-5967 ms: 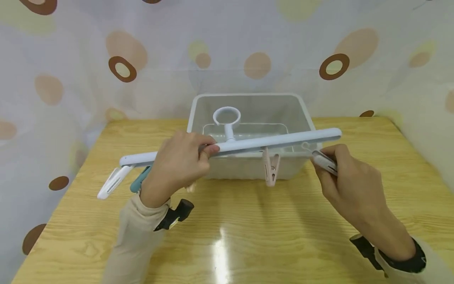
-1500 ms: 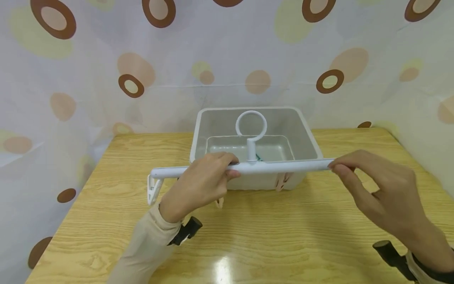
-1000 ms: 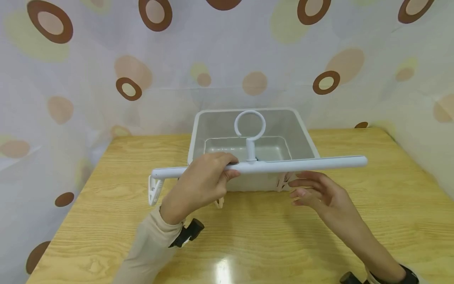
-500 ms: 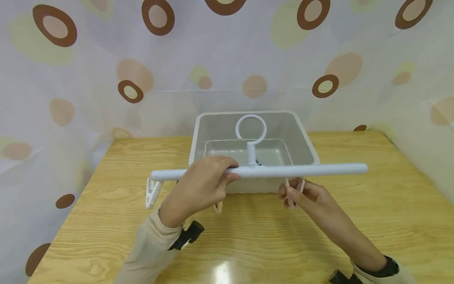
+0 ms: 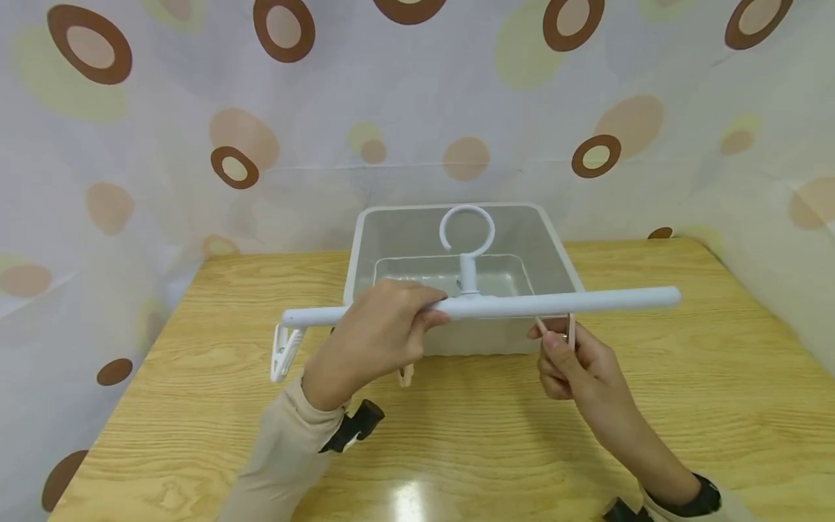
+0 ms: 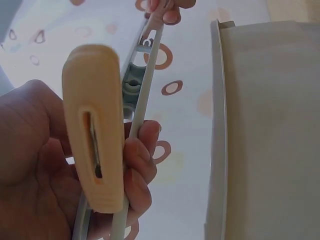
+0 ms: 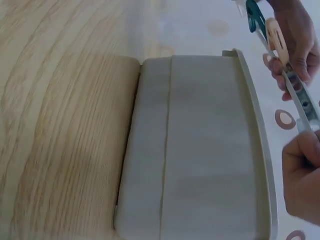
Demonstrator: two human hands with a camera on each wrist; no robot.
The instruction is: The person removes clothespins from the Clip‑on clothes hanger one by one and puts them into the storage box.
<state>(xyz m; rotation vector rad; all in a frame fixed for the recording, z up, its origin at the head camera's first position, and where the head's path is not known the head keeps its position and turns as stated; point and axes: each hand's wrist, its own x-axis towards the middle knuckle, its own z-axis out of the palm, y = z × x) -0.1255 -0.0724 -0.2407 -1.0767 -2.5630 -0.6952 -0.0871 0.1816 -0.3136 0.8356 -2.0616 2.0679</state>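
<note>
A pale blue bar hanger [image 5: 574, 301] with a round hook [image 5: 492, 230] hangs level above the table. My left hand [image 5: 372, 333] grips its bar just left of the hook. My right hand [image 5: 587, 370] pinches a pale pink clip [image 5: 571, 332] under the bar's right half. A white clip [image 5: 284, 354] dangles at the left end. Beside my left palm hangs a peach clip [image 6: 95, 125], mostly hidden by that hand in the head view. The right wrist view shows a teal clip [image 7: 256, 17] farther along. The bar's underside has an open groove.
Behind the bar stands a translucent plastic bin [image 5: 355, 254] on the wood-grain table [image 5: 457, 449]. A patterned curtain [image 5: 313, 210] hangs at the back and sides.
Six seconds ago my right hand held a grey-white clip near the bar's right end. Later it pinched that end, let go, moved left and took hold of the pink clip. My left hand keeps its grip.
</note>
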